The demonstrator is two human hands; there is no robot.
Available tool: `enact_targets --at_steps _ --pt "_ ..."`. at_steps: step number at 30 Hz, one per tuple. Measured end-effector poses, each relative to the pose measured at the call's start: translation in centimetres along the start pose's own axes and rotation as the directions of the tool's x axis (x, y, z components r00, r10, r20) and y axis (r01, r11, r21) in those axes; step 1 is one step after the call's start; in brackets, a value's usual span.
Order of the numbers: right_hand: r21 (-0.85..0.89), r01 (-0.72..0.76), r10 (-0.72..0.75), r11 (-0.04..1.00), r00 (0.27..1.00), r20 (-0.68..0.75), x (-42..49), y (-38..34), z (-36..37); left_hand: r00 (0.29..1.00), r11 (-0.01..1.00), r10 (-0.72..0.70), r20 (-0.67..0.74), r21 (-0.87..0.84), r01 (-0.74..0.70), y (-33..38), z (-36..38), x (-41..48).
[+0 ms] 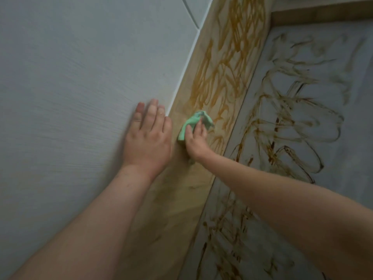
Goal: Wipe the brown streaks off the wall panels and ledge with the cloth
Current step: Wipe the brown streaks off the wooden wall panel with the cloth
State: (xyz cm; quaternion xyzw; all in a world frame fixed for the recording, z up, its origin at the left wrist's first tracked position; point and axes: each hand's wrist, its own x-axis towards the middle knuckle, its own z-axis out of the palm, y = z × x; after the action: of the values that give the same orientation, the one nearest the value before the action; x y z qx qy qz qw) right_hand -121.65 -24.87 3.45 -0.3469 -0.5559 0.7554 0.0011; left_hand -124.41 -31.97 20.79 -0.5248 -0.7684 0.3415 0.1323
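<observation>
My right hand (196, 141) grips a bunched green cloth (191, 123) and holds it against a tan wooden ledge (205, 170) that runs diagonally through the view. Thick orange-brown streaks (226, 63) cover the ledge beyond the cloth; the stretch nearer me shows only faint smears. My left hand (148, 136) lies flat with straight fingers on the pale grey wall panel (80, 87) just left of the ledge. That panel looks free of streaks. The grey panel (347, 184) to the right of the ledge carries dark brown looping streaks (292, 126).
A seam between two grey panels (189, 15) runs at the top left. A tan wooden strip (323, 14) crosses the top right corner above the streaked panel. Both my forearms reach in from the bottom of the view.
</observation>
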Motion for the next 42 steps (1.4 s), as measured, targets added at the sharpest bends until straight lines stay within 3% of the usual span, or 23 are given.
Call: enact_targets --at_steps 4,7,11,14,15,17,20,23,25,28,30,32,33,34,36,38,40,42 --pt "0.032 0.004 -0.001 0.999 0.997 -0.076 3.8 -1.6 -2.8 0.997 0.995 -0.007 0.079 0.104 -0.001 1.4 1.6 1.7" --pt "0.111 -0.15 0.159 0.982 0.984 -0.075 2.1 2.4 0.7 0.997 0.986 -0.032 0.075 0.166 0.019 2.1 3.3 2.2" --pt "0.233 -0.5 0.508 0.834 0.861 0.03 1.7 8.9 4.4 0.999 0.983 0.028 0.029 0.181 -0.032 1.8 4.8 2.2" --pt "0.378 -0.62 0.665 0.688 0.747 0.014 6.2 9.6 2.6 0.998 0.985 0.06 0.014 0.161 -0.062 1.9 5.1 2.5" --pt "0.405 -0.606 0.666 0.684 0.746 -0.009 7.9 9.3 1.6 0.998 0.987 0.066 0.024 0.148 -0.069 1.8 5.1 2.4" --pt "0.42 -0.469 0.57 0.777 0.808 -0.152 10.7 7.7 -1.5 0.998 0.989 0.065 0.002 0.133 -0.064 2.1 5.1 2.4" --pt "0.384 -0.114 0.255 0.916 0.905 -0.34 11.0 3.8 -2.7 0.997 0.989 0.071 -0.018 0.13 -0.068 1.8 5.6 2.7" --pt "0.339 0.094 0.065 0.936 0.901 -0.43 7.0 3.8 0.8 0.997 0.987 0.071 -0.001 0.147 -0.07 1.8 5.6 2.6" --pt "0.347 0.08 0.074 0.935 0.909 -0.411 4.9 6.7 3.3 0.997 0.984 0.073 -0.004 0.163 -0.072 1.8 5.6 2.5" --pt "0.44 -0.178 0.337 0.88 0.886 -0.318 6.2 11.3 4.2 0.997 0.987 0.074 -0.012 0.144 -0.071 1.8 5.5 2.6" --pt "0.525 -0.351 0.542 0.775 0.797 -0.266 10.3 13.8 2.8 0.997 0.988 0.07 -0.015 0.138 -0.067 1.7 5.6 2.7" --pt "0.63 -0.434 0.684 0.645 0.694 -0.222 15.0 15.3 0.8 0.997 0.987 0.075 -0.013 0.145 -0.072 1.7 5.6 2.7" --pt "0.642 -0.435 0.698 0.631 0.679 -0.226 16.4 15.0 0.0 0.997 0.986 0.079 -0.012 0.147 -0.077 1.7 5.7 2.7" --pt "0.634 -0.389 0.657 0.668 0.708 -0.259 16.8 13.9 -1.0 0.997 0.986 0.08 -0.015 0.147 -0.077 1.7 5.6 2.7" --pt "0.552 -0.181 0.446 0.814 0.803 -0.394 16.2 11.4 -1.6 0.997 0.985 0.08 -0.019 0.152 -0.076 1.7 5.8 2.7" --pt "0.473 -0.034 0.277 0.88 0.847 -0.454 14.1 11.5 -0.6 0.996 0.984 0.082 -0.02 0.163 -0.078 1.7 5.7 2.6" --pt "0.482 -0.057 0.287 0.874 0.861 -0.42 12.8 14.9 1.2 0.996 0.983 0.086 -0.031 0.165 -0.079 1.7 5.8 2.6" --pt "0.55 -0.204 0.438 0.81 0.833 -0.337 13.6 18.7 1.4 0.996 0.984 0.084 -0.041 0.158 -0.076 1.8 5.8 2.6"
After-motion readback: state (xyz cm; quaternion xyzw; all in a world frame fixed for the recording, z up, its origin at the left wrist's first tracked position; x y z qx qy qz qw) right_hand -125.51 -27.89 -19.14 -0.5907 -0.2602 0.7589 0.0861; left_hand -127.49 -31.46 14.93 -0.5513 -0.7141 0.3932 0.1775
